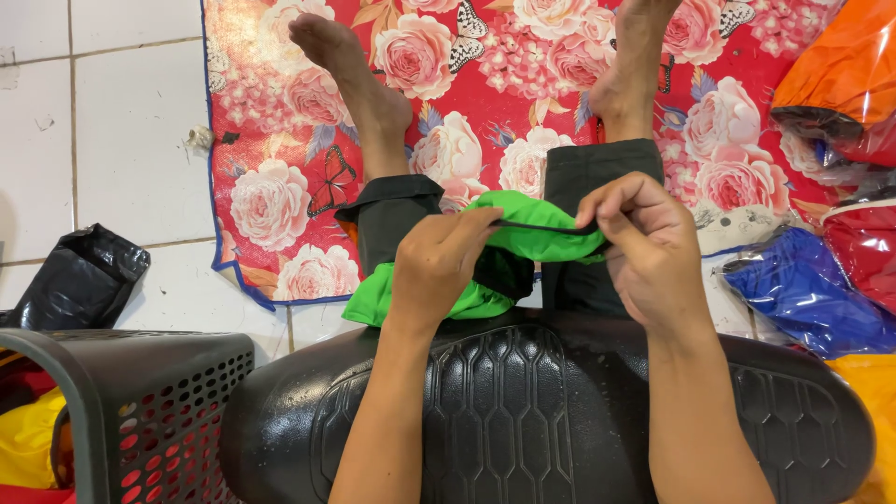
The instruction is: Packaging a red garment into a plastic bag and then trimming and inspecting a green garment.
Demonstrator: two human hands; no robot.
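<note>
Both the left hand [437,266] and right hand [644,245] pinch a black strap [546,227] stretched across green cloth [537,233] above a black seat [551,411].

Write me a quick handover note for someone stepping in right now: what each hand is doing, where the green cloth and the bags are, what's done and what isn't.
Left hand: gripping the green cloth and one end of a black strap.
Right hand: pinching the strap's other end, pulled taut between the hands.
Cloth hangs over the knees, above a black padded seat.
Done: cloth in hand, strap stretched.
Left: cloth is still loose, not bagged. Plastic-wrapped blue, red and orange packs lie right; black perforated basket left.
</note>
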